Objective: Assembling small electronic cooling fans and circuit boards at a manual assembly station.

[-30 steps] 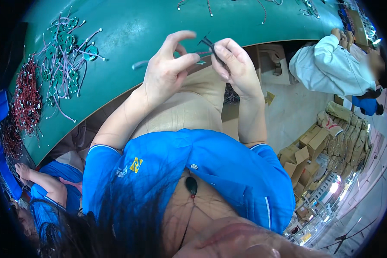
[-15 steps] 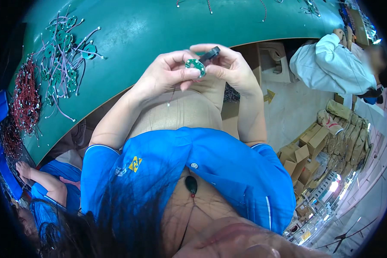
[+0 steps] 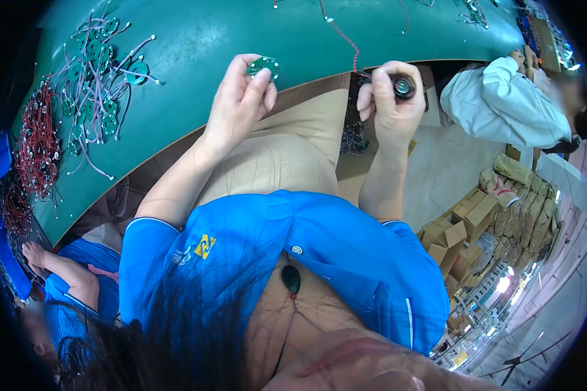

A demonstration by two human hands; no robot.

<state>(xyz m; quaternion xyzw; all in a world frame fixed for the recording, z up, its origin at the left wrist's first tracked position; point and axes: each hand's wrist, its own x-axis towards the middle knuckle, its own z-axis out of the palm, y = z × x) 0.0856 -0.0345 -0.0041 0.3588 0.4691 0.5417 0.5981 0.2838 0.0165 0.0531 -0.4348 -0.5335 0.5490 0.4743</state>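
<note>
My left hand (image 3: 241, 98) pinches a round green circuit board (image 3: 265, 65) between thumb and fingers, over the near edge of the green table (image 3: 195, 85). Off to the right, beyond the table's edge, my right hand (image 3: 392, 107) is closed around a black round part (image 3: 404, 87) with a shiny, lens-like face. A twisted red and dark wire (image 3: 353, 49) runs from the right hand's fingers up over the table and ends in a small white connector. Where the wire joins is hidden by the fingers.
On the table at left lie a tangle of green boards with pale purple wires (image 3: 101, 81) and a heap of red wires (image 3: 39, 146). A person in a pale jacket (image 3: 502, 98) sits at right; another in blue (image 3: 78, 280) is at lower left. Cardboard boxes (image 3: 447, 238) stand on the floor.
My hands have moved apart: the left to the left with the board, the right to the right with the black part. The red wire now stretches over the table from my right hand.
</note>
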